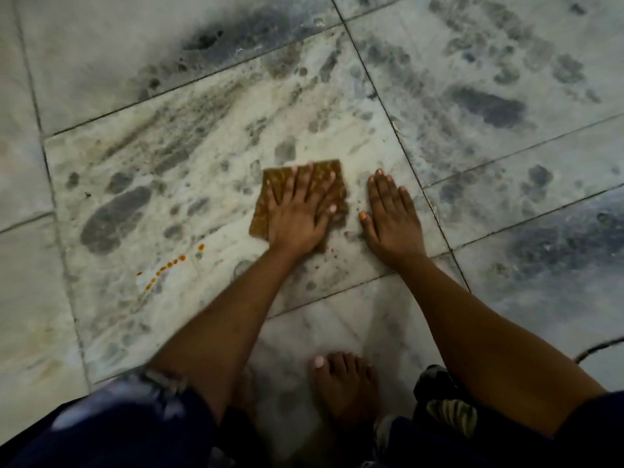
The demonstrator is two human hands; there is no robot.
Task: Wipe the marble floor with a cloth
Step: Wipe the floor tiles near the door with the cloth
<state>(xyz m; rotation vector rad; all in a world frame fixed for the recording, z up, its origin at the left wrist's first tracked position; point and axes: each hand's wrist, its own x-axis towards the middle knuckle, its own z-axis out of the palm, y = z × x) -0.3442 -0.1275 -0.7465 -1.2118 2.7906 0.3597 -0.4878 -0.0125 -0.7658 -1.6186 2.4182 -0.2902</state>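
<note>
While a bare foot [341,386] stands nearest, the left hand [299,214] lies flat on the cloth [305,184], fingers straight, pressing it to the floor [169,157]. Orange drops [169,265] trail at its eight o'clock — the likely next target. Right hand [391,214] — at three o'clock, spread, holding nothing.

— Where does the head camera look from?
— From above, steeply down at the marble floor [202,170], close; bare foot [342,383] at the frame's bottom, forearms reaching toward centre.
</note>
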